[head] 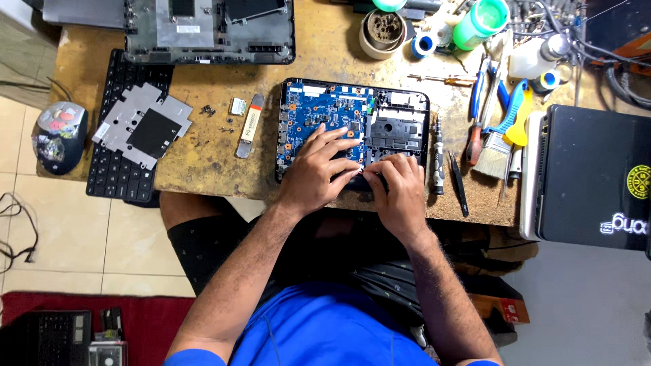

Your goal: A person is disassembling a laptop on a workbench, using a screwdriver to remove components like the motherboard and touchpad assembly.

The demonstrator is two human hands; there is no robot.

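An opened laptop base with a blue circuit board lies on the worn wooden table, near its front edge. My left hand rests flat on the board, fingers spread toward the middle. My right hand is at the base's near edge with fingers curled down onto something small and dark; I cannot make out what it is. The two hands touch at the fingertips.
A black keyboard with a metal bracket on it lies at left, next to a memory stick and loose screws. Screwdriver, tweezers, brush and pliers lie at right, beside a closed laptop.
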